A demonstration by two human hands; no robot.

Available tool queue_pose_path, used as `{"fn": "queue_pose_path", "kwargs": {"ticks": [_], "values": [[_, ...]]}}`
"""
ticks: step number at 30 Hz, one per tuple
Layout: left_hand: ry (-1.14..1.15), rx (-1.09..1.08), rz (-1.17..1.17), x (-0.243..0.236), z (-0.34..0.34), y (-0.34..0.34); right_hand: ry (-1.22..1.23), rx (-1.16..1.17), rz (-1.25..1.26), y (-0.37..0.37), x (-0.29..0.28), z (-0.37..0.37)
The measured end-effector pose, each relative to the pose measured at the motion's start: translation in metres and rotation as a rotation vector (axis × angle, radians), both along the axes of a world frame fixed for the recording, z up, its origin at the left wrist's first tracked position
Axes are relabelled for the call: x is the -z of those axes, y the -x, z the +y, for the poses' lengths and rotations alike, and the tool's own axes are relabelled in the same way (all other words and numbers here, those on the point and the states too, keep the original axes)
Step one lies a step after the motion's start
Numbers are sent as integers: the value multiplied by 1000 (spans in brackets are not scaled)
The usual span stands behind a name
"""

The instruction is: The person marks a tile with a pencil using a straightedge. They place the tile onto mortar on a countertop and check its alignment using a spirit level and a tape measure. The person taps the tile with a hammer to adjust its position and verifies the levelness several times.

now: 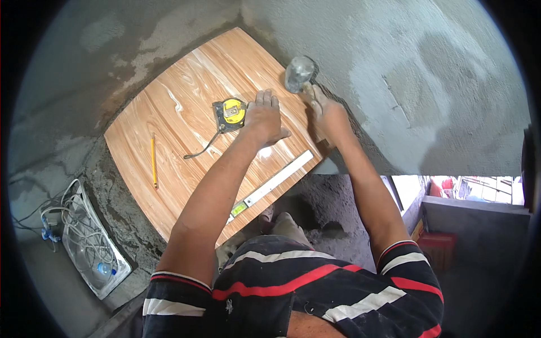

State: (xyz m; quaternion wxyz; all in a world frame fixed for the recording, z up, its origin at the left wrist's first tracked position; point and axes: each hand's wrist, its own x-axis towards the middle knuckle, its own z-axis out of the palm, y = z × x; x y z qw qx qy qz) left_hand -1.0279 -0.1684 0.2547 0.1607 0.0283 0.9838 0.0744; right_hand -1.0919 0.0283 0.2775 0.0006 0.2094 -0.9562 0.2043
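Note:
A large wood-patterned tile (174, 141) lies in front of me in the wall corner. My left hand (264, 119) rests flat on it, fingers stretched out. Just left of that hand is a yellow and black tape measure (231, 112) with a dark wrist strap. My right hand (331, 117) is wrapped round the handle of a rubber mallet (300, 74), whose dark grey head is by the tile's right edge near the wall. A yellow pencil (154, 160) lies on the tile's left part. Along its near edge lies a white spirit level (276, 180), partly behind my left forearm.
Grey plastered walls (366, 62) meet behind the tile. At the lower left a white tray (93, 236) holds coiled cable and a plastic bottle (105, 268). Wet mortar (127, 208) borders the tile's left side. A reddish box (437, 250) stands beyond a low wall at right.

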Motion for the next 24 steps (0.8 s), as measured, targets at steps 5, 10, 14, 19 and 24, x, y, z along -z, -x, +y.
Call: {"fn": "queue_pose_path", "kwargs": {"ticks": [5, 10, 14, 19, 24], "values": [[13, 15, 12, 5, -3, 1, 52, -30, 91, -18, 1, 23], [16, 17, 4, -1, 2, 2, -14, -11, 43, -35, 11, 55], [16, 10, -11, -6, 1, 0, 30, -9, 47, -53, 0, 61], [48, 20, 0, 0, 2, 3, -11, 10, 24, -69, 9, 75], [63, 25, 18, 0, 3, 2, 33, 61, 10, -79, 9, 80]]}}
